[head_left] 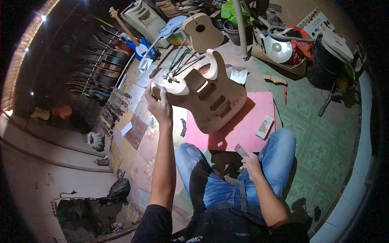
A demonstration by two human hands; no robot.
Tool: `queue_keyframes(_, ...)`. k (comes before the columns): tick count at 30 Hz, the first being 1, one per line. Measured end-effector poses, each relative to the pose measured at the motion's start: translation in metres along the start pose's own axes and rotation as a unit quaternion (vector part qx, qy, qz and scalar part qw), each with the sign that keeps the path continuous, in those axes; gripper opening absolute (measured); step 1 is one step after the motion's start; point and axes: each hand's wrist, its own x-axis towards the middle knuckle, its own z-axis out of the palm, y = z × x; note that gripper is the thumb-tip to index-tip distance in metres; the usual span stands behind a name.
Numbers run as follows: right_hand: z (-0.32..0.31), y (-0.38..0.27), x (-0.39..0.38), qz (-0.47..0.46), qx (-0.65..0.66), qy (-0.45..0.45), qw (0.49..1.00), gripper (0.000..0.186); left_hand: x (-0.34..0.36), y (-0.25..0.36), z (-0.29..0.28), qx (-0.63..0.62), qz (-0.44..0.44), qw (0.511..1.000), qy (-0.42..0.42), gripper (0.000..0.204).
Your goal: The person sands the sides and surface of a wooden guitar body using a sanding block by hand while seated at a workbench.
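My left hand [160, 103] grips a horn of an unfinished brown electric guitar body [208, 117], holding it raised and tilted above a pink sheet [251, 109]. The body has several routed cavities and pale, lit edges. My right hand [250, 164], low between my bent knees, holds a small grey flat piece [241, 151] with its fingers curled around it. A white block [264, 127] rests on the pink sheet to the right of the body.
Guitars on a rack [111, 65] line the left. Behind are an acoustic body [212, 34], a blue guitar [139, 48], tools [182, 60] and a cardboard box [291, 67]. A dark bucket [322, 69] and a loose neck [275, 79] are at right.
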Motion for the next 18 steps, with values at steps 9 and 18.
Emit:
queue_keyframes(9,0.036,-0.049,-0.017,-0.145,-0.034,-0.060,0.987,0.056,0.011,0.010,-0.016,-0.153,-0.013,0.986,-0.058,0.024)
queue_keyframes(18,0.127,-0.143,-0.029,-0.579,-0.135,0.000,0.804,0.055,-0.037,0.055,-0.010,-0.422,-0.151,0.870,-0.205,0.027)
